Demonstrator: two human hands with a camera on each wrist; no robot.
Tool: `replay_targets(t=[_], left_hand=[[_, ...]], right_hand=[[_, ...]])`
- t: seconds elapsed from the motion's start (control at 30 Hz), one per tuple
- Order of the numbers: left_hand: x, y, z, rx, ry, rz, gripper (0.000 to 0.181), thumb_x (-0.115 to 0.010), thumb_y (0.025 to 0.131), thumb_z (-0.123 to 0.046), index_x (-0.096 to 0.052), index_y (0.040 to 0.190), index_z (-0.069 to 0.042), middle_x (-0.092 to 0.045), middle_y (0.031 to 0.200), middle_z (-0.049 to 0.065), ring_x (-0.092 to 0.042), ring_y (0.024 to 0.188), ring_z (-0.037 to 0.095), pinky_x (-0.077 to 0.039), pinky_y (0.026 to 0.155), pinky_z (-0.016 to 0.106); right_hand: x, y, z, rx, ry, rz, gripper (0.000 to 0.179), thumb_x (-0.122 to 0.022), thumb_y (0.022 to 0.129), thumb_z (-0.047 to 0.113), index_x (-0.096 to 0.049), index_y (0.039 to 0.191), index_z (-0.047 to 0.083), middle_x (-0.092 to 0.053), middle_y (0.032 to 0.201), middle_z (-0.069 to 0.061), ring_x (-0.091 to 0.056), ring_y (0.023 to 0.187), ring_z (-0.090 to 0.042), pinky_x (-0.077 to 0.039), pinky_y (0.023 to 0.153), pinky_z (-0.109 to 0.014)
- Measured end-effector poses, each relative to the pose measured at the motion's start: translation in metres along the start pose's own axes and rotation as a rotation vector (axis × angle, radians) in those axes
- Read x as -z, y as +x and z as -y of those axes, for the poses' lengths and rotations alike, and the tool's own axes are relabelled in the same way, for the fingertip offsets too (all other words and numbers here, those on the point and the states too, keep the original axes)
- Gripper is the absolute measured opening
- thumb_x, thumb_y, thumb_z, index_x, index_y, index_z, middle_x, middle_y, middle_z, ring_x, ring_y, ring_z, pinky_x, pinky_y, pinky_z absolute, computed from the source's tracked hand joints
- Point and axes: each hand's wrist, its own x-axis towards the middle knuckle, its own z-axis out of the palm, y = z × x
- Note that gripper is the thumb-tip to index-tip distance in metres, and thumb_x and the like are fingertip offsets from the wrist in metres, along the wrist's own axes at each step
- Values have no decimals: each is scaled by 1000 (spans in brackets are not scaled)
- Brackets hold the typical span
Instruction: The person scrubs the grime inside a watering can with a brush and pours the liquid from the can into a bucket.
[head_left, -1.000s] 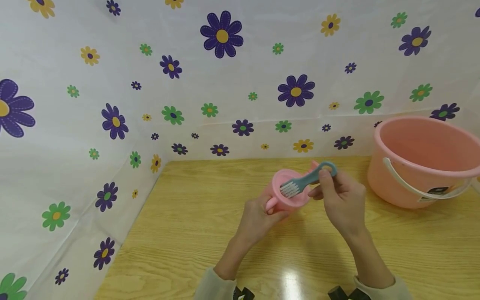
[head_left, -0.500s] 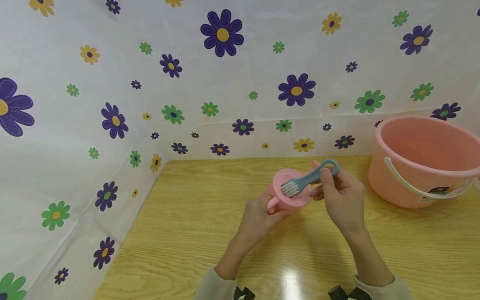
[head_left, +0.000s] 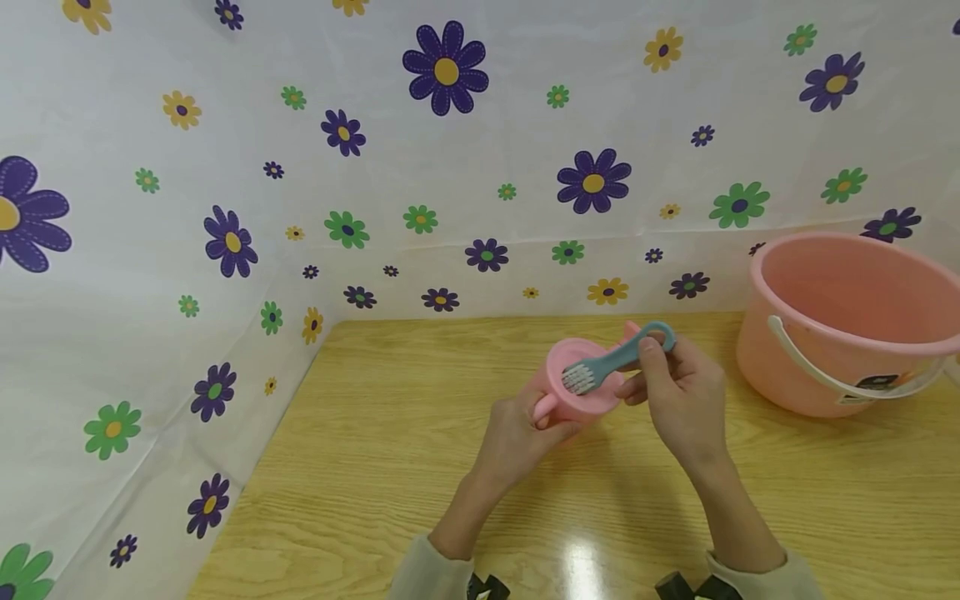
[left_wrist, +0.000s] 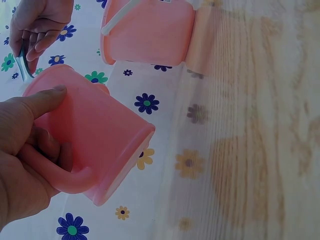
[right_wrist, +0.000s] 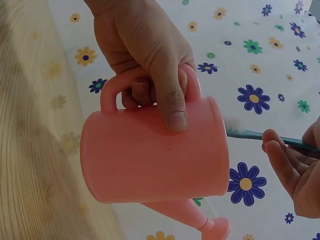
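My left hand [head_left: 517, 446] grips a small pink toy watering can [right_wrist: 155, 155] by its loop handle, thumb laid along its side. The can is tilted off the table with its top facing up, and its spout [right_wrist: 175, 212] points away from the hand. A blue brush [head_left: 618, 357] with white bristles is pinched between thumb and fingers of my right hand [head_left: 682, 408], near its ring-shaped end. In the head view the bristles [head_left: 579, 377] lie over the can's top, inside the rim. The right wrist view has them right at the rim.
A large pink bucket [head_left: 783, 367] with a white handle stands on the wooden table [head_left: 390, 417] at the right. Behind and to the left hangs a white sheet [head_left: 495, 108] printed with flowers, reaching the table's back and left edges.
My right hand and the brush have shifted very slightly left over the can's top. The left hand keeps the watering can almost where it was.
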Motion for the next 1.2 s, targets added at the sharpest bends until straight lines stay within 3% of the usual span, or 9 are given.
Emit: replay_targets(t=[0.07,0.27,0.37,0.5,0.6,0.77,0.87,1.0,1.2], left_hand=[[0,0,0,-3,6,1,33,-83,81,-13,-51,81,-7,-34,66,-7,-38,59,3,-31,53,17],[1,0,0,-1,9,-1,29,-83,81,-13,-61,97,-5,-38,68,-7,-40,60,4,-32,54,17],[0,0,1,-3,21,0,28,-83,81,-13,-59,91,-4,-40,68,-5,-39,60,4,-31,53,18],[0,-1,1,-13,30,4,32,-83,81,-13,-63,104,-4,-61,79,-1,-45,63,5,-35,56,17],[0,-1,0,-18,22,4,47,-83,81,-13,-63,122,-5,-69,92,1,-49,67,6,-38,58,17],[1,-1,-1,-3,15,3,34,-83,81,-14,-64,108,-5,-48,70,-4,-43,62,5,-34,55,18],[1,-1,-1,9,15,5,30,-83,81,-14,-63,102,-5,-40,67,-6,-41,61,4,-32,54,17],[1,-1,-1,16,-4,12,34,-83,82,-14,-66,109,-5,-47,70,-6,-44,62,4,-35,55,17],[3,-1,-1,26,-20,17,40,-82,82,-15,-65,118,-6,-55,74,-4,-49,65,6,-39,56,17]], right_hand=[[0,0,0,-12,2,2,22,-52,103,10,-62,93,-6,-72,78,-12,-67,53,-14,-55,50,-29],[0,0,0,-39,10,5,22,-52,103,12,-63,94,-5,-72,77,-7,-66,53,-16,-55,50,-29],[0,-1,-1,-43,12,12,22,-52,103,12,-63,95,-5,-72,76,-7,-66,53,-16,-55,50,-29],[-1,-1,-2,-51,10,16,21,-52,103,11,-63,95,-4,-71,76,-10,-65,53,-15,-55,50,-28],[-3,-1,-4,-50,3,32,20,-53,103,10,-63,95,-5,-71,76,-14,-65,52,-15,-55,50,-29],[-7,-1,-5,-43,-13,64,19,-53,103,10,-65,98,-4,-70,78,-19,-65,52,-15,-55,50,-30],[-8,-2,-5,-54,-14,64,19,-53,103,11,-64,98,-4,-70,79,-20,-65,52,-15,-55,50,-30],[-7,-3,-5,-76,-16,64,21,-52,103,12,-63,96,-4,-70,79,-20,-66,52,-16,-56,51,-31],[-4,0,-4,-133,-3,113,30,-49,106,23,-64,106,-3,-72,85,-18,-66,53,-19,-56,51,-33]])
